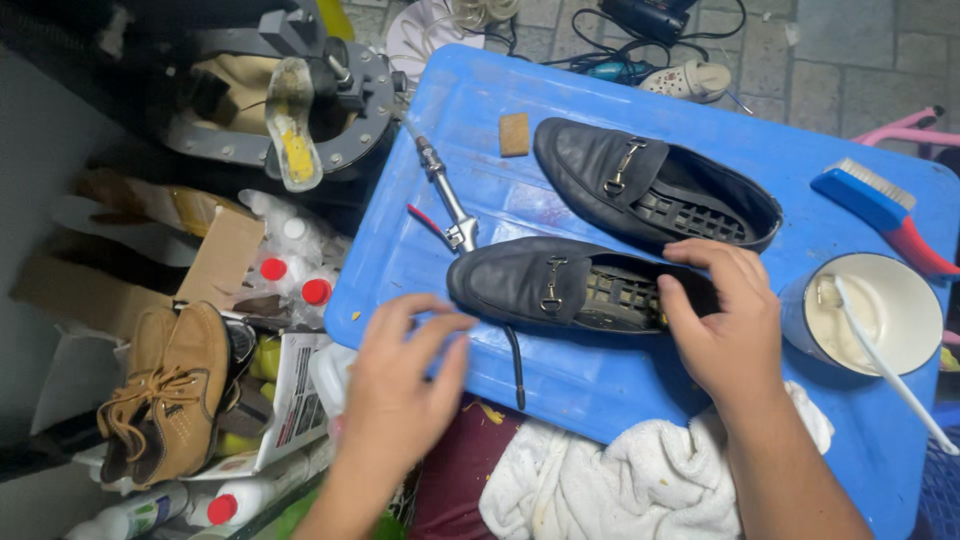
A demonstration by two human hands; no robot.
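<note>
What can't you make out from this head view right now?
- Heel of the near loafer: covered by the right hand.
- Left hand: motion-blurred, so its fingers' grip is unclear.
- Bowl contents: pale, kind unclear.
- Towel: cut off by the bottom edge.
- Tan boots: partly buried in clutter.

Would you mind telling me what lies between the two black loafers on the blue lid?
Nothing: in the head view, only a bare strip of blue lid separates the near loafer from the far loafer.

Near the blue board (600, 390) we see our left hand (400, 375) and right hand (722, 320) bare, without gloves, sleeves, rings or watch.
</note>
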